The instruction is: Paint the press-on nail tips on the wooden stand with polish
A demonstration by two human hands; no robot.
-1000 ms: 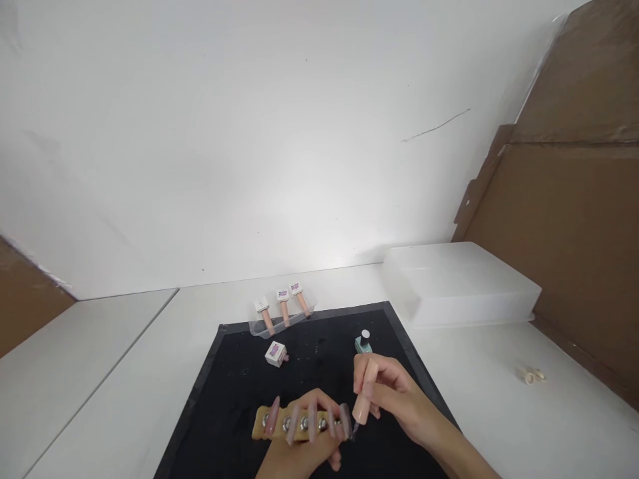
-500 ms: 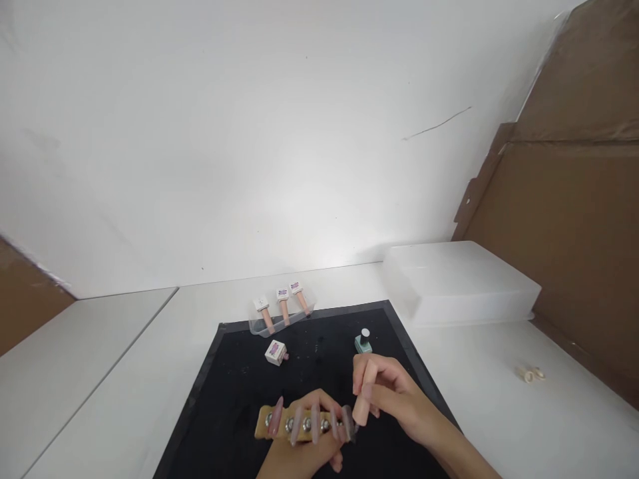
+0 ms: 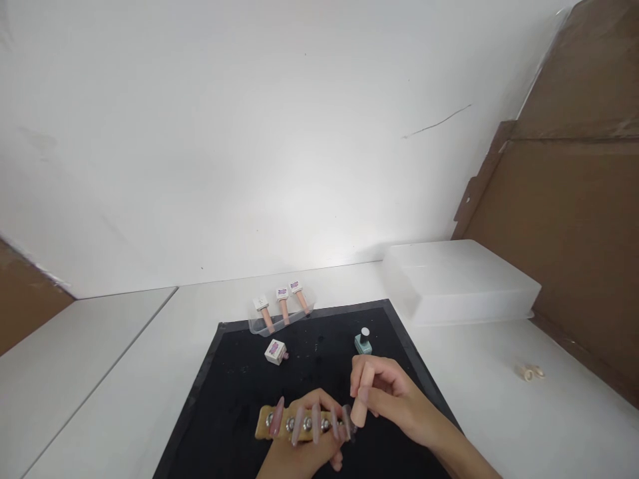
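My left hand [image 3: 314, 454] is closed around a tan nail display stand [image 3: 263, 423], held level above the black mat. Several false nails are mounted across it on round silver studs; the leftmost nail [image 3: 276, 417] is a glossier, deeper pink than the others. Between the thumb and fingers of my right hand [image 3: 392, 392] is the peach cap of a nail polish brush [image 3: 363, 399]. Its lower end is at the rightmost nail [image 3: 348, 420]; the bristles are hard to make out there. An uncapped white polish bottle [image 3: 275, 352] with a pinkish neck lies on its side farther back.
A teal polish bottle [image 3: 364, 342] stands behind my right hand on the black mat [image 3: 234, 399]. Beyond the mat's far edge, a clear tray [image 3: 258, 328] holds 3 white bottles with peach caps. At right are a translucent plastic box [image 3: 464, 286] and small beige rings [image 3: 529, 373].
My right hand has shifted very slightly left with the brush, staying by the rightmost nail. My left hand and the stand have hardly moved.
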